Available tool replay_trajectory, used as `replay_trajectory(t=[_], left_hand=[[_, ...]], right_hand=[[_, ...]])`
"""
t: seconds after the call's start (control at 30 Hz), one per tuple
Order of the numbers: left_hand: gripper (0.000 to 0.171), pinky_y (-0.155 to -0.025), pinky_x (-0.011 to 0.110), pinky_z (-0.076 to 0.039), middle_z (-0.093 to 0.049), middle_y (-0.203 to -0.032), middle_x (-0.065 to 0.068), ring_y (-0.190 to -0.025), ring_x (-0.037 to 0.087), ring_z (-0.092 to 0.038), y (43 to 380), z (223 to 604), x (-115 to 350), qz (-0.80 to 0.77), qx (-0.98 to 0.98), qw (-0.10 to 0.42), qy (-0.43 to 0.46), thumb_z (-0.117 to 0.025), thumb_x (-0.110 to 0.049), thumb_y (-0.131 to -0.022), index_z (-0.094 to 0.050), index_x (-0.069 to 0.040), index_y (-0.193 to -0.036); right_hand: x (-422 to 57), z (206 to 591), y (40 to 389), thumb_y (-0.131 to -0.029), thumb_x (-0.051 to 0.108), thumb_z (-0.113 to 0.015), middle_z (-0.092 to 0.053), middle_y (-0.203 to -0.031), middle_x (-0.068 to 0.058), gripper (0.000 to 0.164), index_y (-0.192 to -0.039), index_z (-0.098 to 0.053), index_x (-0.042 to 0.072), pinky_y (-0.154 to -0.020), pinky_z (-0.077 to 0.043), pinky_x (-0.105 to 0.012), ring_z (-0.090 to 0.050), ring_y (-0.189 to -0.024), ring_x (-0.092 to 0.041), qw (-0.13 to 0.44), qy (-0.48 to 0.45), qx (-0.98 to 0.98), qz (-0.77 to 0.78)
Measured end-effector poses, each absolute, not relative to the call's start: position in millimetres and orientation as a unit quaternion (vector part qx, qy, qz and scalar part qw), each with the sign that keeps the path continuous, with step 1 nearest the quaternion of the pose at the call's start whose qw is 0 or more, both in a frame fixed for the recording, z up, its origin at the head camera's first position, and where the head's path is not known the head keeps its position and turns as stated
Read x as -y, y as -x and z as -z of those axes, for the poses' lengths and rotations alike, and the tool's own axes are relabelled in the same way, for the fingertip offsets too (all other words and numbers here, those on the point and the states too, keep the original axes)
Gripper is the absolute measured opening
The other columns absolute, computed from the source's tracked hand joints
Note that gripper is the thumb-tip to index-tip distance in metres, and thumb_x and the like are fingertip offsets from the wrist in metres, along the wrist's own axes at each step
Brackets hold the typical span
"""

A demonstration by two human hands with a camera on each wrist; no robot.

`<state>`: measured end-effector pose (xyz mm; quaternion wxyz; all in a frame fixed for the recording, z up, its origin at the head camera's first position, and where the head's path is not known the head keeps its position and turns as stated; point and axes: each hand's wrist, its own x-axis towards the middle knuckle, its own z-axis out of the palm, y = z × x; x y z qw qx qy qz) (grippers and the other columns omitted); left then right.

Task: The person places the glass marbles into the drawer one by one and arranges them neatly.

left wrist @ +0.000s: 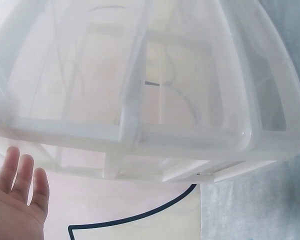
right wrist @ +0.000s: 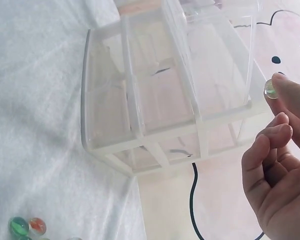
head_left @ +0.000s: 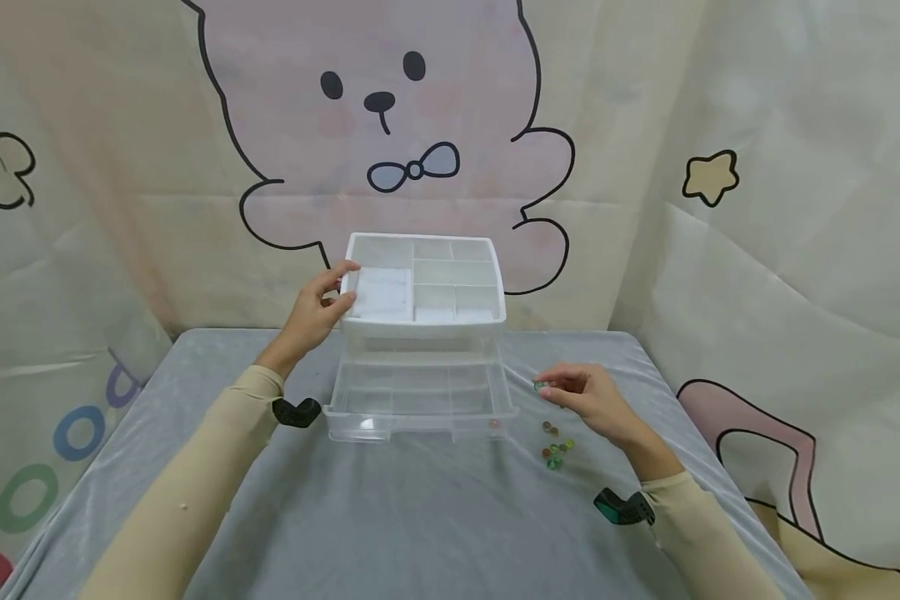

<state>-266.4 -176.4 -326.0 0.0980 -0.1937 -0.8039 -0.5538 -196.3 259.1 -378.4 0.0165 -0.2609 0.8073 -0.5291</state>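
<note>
Right wrist cam, green-swirl marble (right wrist: 270, 90) pinched at tips of R fingers (right wrist: 293, 95), L fingers (head_left: 337, 272) extended, touching organizer (head_left: 427, 328) rim

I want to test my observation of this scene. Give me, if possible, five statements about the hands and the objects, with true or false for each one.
1. The right hand pinches a marble. True.
2. The left hand is at the left edge of the white tray. True.
3. The left hand also pinches a marble. False: no marble shows in it.
4. Loose marbles lie on the cloth. True.
5. In the head view, they lie left of the tray. False: they lie to its right.
</note>
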Motion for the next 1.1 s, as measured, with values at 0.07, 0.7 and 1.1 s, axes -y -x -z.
replay_trajectory(t=[0.07, 0.7, 1.1], left_hand=[[0.049, -0.09, 0.028, -0.04, -0.043, -0.148, 0.028, -0.125, 0.038, -0.044, 267, 326, 177, 0.553, 0.804, 0.1, 0.193, -0.053, -0.006, -0.1, -0.045, 0.001, -0.148], [0.05, -0.083, 0.025, -0.039, -0.042, -0.151, 0.023, -0.118, 0.029, -0.042, 286, 346, 184, 0.539, 0.808, 0.11, 0.21, -0.053, -0.01, -0.101, -0.045, -0.005, -0.15], [0.049, -0.084, 0.023, -0.041, -0.046, -0.144, 0.02, -0.116, 0.024, -0.043, 291, 351, 186, 0.549, 0.801, 0.109, 0.21, -0.054, -0.014, -0.102, -0.046, -0.01, -0.151]], right_hand=[[-256, 376, 196, -0.097, 0.005, -0.064, -0.07, -0.098, 0.009, 0.019, -0.112, -0.071, -0.005, -0.064, -0.051, -0.023, -0.057, -0.07, -0.002, 0.019, 0.258, -0.807, 0.53], [-228, 358, 194, -0.096, 0.003, -0.065, -0.065, -0.09, 0.011, 0.018, -0.111, -0.072, -0.004, -0.055, -0.039, -0.029, -0.039, -0.058, -0.006, 0.028, 0.296, -0.779, 0.552], [-218, 360, 199, -0.095, 0.002, -0.065, -0.065, -0.093, 0.007, 0.021, -0.112, -0.07, -0.011, -0.055, -0.04, -0.024, -0.041, -0.06, -0.007, 0.027, 0.313, -0.779, 0.542]])
